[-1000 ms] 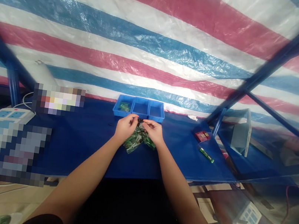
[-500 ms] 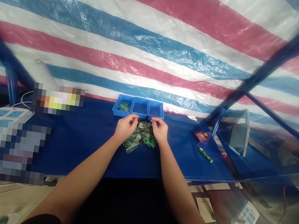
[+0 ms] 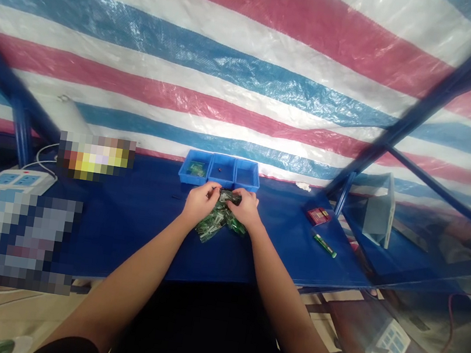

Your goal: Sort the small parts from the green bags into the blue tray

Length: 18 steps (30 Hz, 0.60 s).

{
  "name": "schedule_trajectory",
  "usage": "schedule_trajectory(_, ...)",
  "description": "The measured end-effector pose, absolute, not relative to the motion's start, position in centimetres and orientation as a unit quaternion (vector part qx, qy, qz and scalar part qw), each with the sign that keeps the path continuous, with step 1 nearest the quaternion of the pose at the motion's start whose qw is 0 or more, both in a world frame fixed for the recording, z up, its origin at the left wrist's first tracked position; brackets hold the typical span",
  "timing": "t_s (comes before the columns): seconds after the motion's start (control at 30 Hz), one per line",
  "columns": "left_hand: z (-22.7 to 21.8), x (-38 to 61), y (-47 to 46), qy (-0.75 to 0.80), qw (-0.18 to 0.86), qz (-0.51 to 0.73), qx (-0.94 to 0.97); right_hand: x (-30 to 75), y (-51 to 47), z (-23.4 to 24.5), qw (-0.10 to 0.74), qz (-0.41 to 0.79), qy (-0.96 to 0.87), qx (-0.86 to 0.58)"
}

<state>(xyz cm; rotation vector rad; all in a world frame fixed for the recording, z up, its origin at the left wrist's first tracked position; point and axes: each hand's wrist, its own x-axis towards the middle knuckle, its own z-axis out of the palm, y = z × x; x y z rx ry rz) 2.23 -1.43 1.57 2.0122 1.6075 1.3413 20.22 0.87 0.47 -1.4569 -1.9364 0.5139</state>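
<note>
A pile of small shiny plastic packets with green and whitish contents lies in front of me on the blue table. Over its far side, my left hand is closed in a pinch at the left edge of a dark-looking plastic packet. My right hand grips the same packet from the right, thumb turned inward. The packet's contents are too small to make out. Just beyond my hands stand three joined blue bins: the left bin holds green pieces, and the middle bin has a tiny dark item inside.
A red box and a green stick-shaped packet lie to the right on the table. At the left is a white power strip with cables. Blue frame posts and a striped sheet close off the back.
My right hand has moved slightly left and curled further over the packet, closer to my left hand. The left hand stays nearly in place.
</note>
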Motion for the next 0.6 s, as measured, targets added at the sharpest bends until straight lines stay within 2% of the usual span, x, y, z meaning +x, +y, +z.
schedule_trajectory(0.1, 1.3, 2.2, -1.3, 0.548, 0.113, 0.444, 0.700, 19.8, 1.0, 1.0, 0.369, 0.218, -0.741, -0.516)
schedule_trajectory(0.27, 1.7, 2.3, -0.7, 0.491, 0.059, 0.413, 0.765, 19.7, 2.0, 2.0, 0.452, 0.347, -0.726, -0.385)
schedule_trajectory(0.37, 2.4, 2.4, 0.1, 0.460, 0.035, 0.401, 0.792, 20.3, 2.6, 2.2, 0.479, 0.352, -0.724, -0.349)
schedule_trajectory(0.6, 2.5, 2.9, 2.2, 0.461, 0.142, 0.447, 0.753, 20.8, 3.4, 0.6, 0.582, 0.402, -0.595, -0.381)
